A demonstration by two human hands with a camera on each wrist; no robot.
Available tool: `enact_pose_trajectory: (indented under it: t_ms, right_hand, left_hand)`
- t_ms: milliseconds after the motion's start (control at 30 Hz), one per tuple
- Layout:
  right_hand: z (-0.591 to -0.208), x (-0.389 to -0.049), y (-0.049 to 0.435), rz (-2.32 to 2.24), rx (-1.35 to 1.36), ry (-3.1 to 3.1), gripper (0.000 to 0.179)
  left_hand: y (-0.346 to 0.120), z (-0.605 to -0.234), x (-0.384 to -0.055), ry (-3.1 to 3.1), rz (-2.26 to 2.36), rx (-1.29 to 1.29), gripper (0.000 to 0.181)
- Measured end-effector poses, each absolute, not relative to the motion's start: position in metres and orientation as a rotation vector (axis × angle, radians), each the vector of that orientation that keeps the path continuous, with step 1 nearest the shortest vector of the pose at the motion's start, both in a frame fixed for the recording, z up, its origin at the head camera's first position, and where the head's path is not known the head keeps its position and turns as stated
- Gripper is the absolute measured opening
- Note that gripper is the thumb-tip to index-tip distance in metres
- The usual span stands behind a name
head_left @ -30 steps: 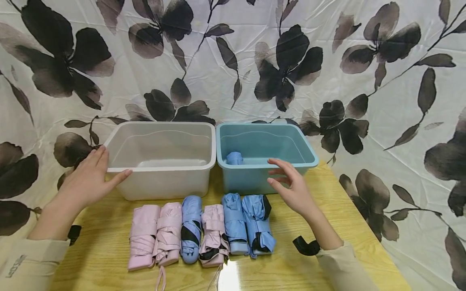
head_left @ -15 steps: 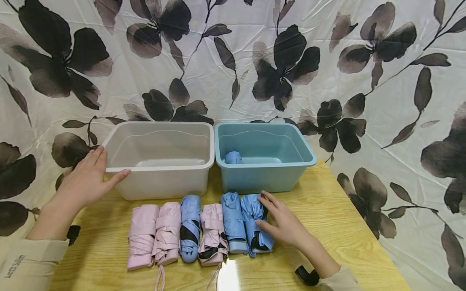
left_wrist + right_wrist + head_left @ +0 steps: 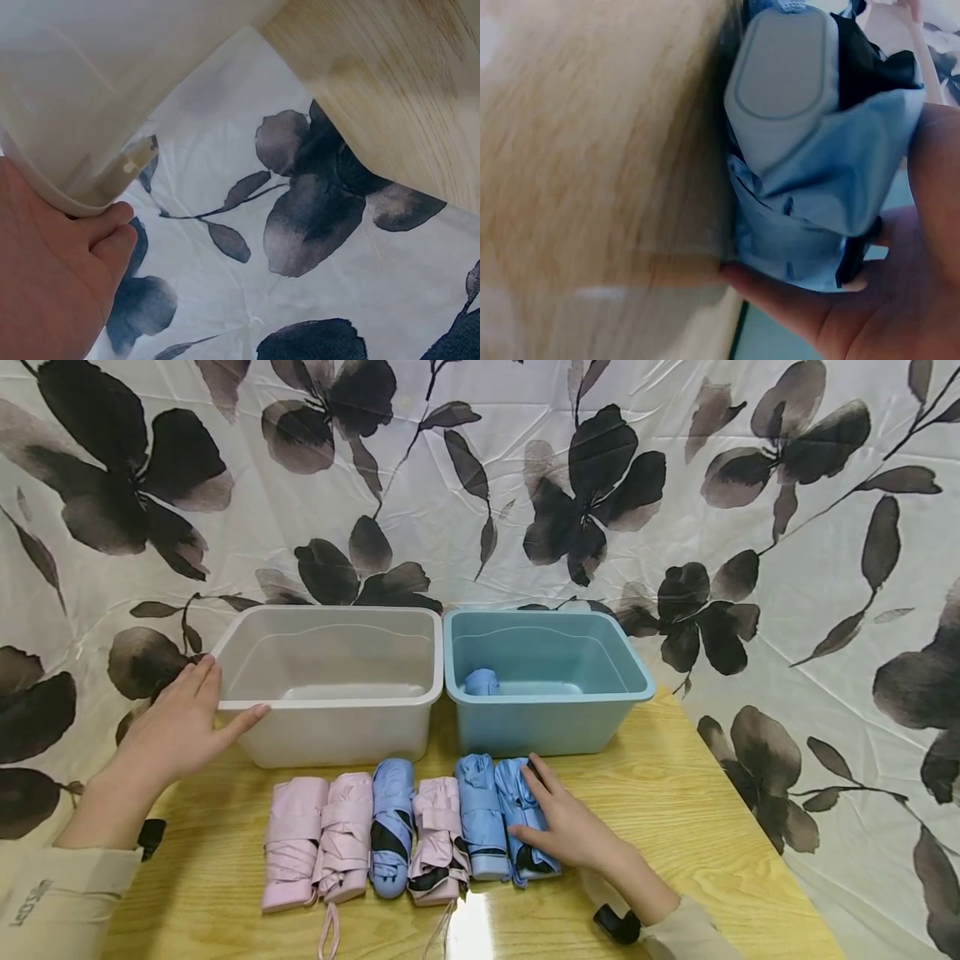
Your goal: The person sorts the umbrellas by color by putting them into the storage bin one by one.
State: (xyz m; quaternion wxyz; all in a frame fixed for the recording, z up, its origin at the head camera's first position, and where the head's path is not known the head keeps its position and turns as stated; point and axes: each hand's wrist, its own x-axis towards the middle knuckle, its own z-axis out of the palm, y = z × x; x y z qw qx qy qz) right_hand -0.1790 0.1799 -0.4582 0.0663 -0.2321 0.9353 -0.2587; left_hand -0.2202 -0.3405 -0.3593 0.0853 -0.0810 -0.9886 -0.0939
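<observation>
White fabric sheet (image 3: 472,552) as backdrop, creased, fills the view behind and at both sides. Print: big black and brownish flowers (image 3: 592,497), leaves, thin stems. Yellow wood-grain desk (image 3: 645,785), right edge slanting against the sheet. Bright glare patch (image 3: 471,931) at desk front, soft shadow (image 3: 176,860) left.

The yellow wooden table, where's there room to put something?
Bare table shows right of the right hand, up to the edge, and between the beige left sleeve and the leftmost folded pink fabric umbrella. Crowded: the middle, where six umbrellas lie in a row before the white plastic bin and blue plastic bin.
</observation>
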Motion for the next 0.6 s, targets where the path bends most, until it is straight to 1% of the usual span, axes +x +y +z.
enact_pose_trajectory:
  t_ms: [167,600]
  right_hand:
    - [-0.461,-0.18,0.175,-0.902,-0.65,2.839,0.092]
    - [-0.481,-0.179,0.181,-1.495,-0.513,2.782,0.089]
  left_hand:
    - [-0.341,-0.358,-0.22,-2.951,-0.28,-0.238,0.102]
    - [-0.34,-0.358,-0.219,-2.951,-0.296,-0.232,0.103]
